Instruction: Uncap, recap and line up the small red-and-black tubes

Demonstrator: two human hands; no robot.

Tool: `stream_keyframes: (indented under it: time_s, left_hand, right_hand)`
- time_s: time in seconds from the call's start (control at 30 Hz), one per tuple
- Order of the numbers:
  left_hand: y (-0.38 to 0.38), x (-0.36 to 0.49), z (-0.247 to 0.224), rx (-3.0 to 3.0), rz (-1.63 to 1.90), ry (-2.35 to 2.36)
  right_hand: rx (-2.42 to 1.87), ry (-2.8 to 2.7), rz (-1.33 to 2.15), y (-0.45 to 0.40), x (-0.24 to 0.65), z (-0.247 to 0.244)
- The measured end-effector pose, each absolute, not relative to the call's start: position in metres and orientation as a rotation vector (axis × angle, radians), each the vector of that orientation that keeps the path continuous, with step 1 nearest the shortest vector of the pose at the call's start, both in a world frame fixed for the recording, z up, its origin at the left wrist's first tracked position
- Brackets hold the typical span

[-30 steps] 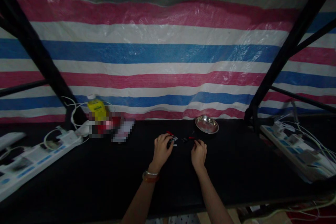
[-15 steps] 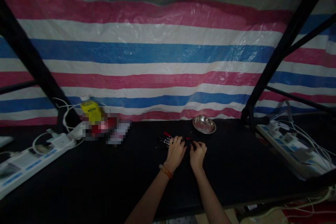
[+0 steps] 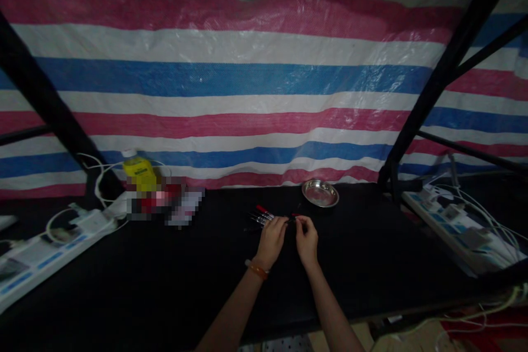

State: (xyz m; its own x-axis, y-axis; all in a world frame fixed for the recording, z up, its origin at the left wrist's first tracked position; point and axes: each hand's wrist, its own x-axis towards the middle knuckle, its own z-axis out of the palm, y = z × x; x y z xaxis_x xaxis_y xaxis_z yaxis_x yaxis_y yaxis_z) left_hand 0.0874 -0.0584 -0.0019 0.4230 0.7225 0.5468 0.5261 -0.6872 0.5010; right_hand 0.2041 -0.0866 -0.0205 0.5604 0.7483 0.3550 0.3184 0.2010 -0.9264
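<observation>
Several slim pens, some red and some dark with clear parts, lie on the black table just left of my hands. My left hand has its fingers pinched on a small dark item at its fingertips, close to the pens. Opposite it, my right hand is closed too, its fingertips meeting the other end of that dark item. Something small and red shows just above the fingertips. The item is too dark and small to name. A shallow round metal dish sits behind my right hand.
A yellow bottle stands at the back left beside blurred red and white items. White power strips with cables lie at the left and right. Black metal posts rise on both sides before a striped plastic sheet.
My hands have come closer together, and their fingers have drawn into pinches on the small dark item. The view has shifted slightly.
</observation>
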Motion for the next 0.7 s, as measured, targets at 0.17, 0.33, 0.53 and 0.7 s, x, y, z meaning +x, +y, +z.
stream_keyframes:
  time_s: [0.17, 0.33, 0.53, 0.7]
  left_hand:
    - [-0.054, 0.082, -0.003, 2.228, 1.298, 0.994]
    - [-0.055, 0.081, 0.002, 2.203, 1.28, 0.966]
    - [-0.059, 0.081, 0.005, 2.221, 1.233, 0.922]
    - [-0.059, 0.081, 0.002, 2.246, 1.229, 0.894]
  right_hand:
    - [-1.241, -0.942, 0.517, -0.082, 0.201, -0.019]
    - [-1.17, -0.859, 0.612, -0.08, 0.204, -0.018]
    - [-1.122, -0.727, 0.759, -0.083, 0.205, -0.011]
    - [-1.061, -0.605, 0.824, -0.084, 0.206, -0.009]
